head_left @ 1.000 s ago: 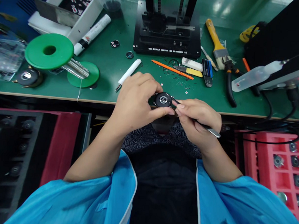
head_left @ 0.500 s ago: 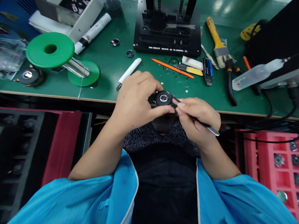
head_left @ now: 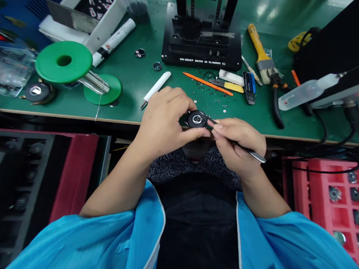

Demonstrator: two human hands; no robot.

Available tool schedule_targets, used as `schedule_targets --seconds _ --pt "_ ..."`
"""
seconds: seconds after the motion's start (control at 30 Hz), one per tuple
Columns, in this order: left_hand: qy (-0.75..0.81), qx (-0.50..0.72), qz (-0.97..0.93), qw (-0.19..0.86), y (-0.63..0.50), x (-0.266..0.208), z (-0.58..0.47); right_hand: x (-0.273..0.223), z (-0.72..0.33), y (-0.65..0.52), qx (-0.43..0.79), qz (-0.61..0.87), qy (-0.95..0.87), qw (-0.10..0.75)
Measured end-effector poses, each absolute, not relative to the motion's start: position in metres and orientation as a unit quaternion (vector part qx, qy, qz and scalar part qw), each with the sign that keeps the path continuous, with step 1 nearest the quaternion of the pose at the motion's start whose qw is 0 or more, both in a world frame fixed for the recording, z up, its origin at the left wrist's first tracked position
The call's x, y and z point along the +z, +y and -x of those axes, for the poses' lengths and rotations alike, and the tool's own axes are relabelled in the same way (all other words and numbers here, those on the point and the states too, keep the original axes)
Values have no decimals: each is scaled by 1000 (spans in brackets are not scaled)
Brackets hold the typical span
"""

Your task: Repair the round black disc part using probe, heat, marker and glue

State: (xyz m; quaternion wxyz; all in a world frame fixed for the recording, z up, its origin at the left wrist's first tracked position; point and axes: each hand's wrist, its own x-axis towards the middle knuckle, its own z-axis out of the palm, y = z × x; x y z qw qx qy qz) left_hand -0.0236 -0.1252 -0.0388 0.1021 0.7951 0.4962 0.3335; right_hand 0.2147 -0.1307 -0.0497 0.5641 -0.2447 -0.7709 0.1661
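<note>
A round black smartwatch case [head_left: 197, 119] is gripped between the thumb and fingers of my left hand [head_left: 166, 120], its back with the sensor ring facing up. My right hand [head_left: 238, 139] is closed around a slim dark tool with a silver end, which looks like tweezers [head_left: 256, 156]. The tool's tip meets the right edge of the watch case. Both hands are at the front edge of the green bench top. Behind my left hand lies a white pen-shaped tool [head_left: 156, 86].
A black press stand [head_left: 203, 44] occupies the back middle. Left are a green solder spool [head_left: 63, 62] and a marker [head_left: 114, 42]; right are an orange stick [head_left: 207, 83], a brush [head_left: 262, 55], pliers [head_left: 276, 103] and a dropper bottle [head_left: 306, 92]. A pink foam tray [head_left: 322, 192] stands lower right.
The view has shifted slightly. Both hands keep their hold, with the tool still at the watch case's right edge.
</note>
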Motion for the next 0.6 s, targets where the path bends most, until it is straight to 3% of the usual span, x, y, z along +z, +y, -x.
schedule_targets --seconds 0.33,0.6 --pt "499 329 -793 116 -124 -36 24 -63 -216 -129 57 214 -805 550" --pt "496 324 -801 86 -125 -36 24 -63 -216 -129 50 215 -806 549"
